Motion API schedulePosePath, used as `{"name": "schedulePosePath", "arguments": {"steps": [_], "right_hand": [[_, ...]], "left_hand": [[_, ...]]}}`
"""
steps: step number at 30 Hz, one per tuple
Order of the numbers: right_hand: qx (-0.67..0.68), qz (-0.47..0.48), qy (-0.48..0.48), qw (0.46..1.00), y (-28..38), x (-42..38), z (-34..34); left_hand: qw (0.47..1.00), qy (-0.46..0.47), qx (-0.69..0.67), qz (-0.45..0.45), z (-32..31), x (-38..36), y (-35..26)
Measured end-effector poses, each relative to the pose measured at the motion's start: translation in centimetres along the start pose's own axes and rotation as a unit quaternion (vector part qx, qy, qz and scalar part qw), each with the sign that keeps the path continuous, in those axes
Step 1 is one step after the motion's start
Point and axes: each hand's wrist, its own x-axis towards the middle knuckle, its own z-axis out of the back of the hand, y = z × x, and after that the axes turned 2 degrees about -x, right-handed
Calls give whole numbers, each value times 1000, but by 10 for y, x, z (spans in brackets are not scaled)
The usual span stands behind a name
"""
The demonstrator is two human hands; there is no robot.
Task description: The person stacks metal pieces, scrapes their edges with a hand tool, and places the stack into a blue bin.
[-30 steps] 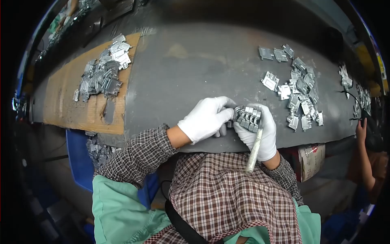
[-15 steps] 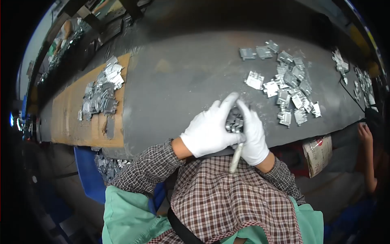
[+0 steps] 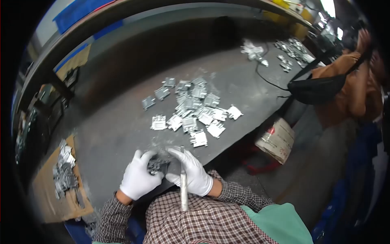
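Note:
My left hand (image 3: 140,177), in a white glove, grips a dark grey cast metal part (image 3: 158,166) between thumb and fingers near the table's front edge. In my gloved right hand (image 3: 196,173) is a slim hand tool with a pale, wrapped-looking handle (image 3: 184,195). Its handle points down toward my apron, and a thin dark tip shows above it. The tool's exact kind is hard to make out. Beyond my hands lies a loose pile of silvery flat metal parts (image 3: 189,124).
At the left, more metal parts (image 3: 65,175) are heaped on a cardboard sheet (image 3: 44,195). A white glove-like bundle (image 3: 252,49), a cord (image 3: 260,75) and further parts (image 3: 294,51) lie far right. Another person (image 3: 341,81) with a black bag (image 3: 319,89) is beside the table. A carton (image 3: 276,140) stands below the edge.
My view has swung right, so the pile and cardboard appear farther left and the other person shows more. My hands have moved a little apart, with the part in the left.

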Motion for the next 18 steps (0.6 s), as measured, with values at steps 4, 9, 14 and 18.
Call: {"name": "schedulePosePath", "arguments": {"steps": [4,9,14,18], "right_hand": [[382,-161,-103,904,2,17,-23],[256,-133,-32,957,-15,24,-62],[183,-92,-69,976,-11,24,-56],[182,-98,-83,975,-6,23,-62]], "left_hand": [[999,-4,48,5,-7,-7,-18],[998,-43,47,-25,-18,-7,-30],[987,-137,78,-36,-41,-16,-19],[979,-164,48,-110,-43,-14,3]]}}
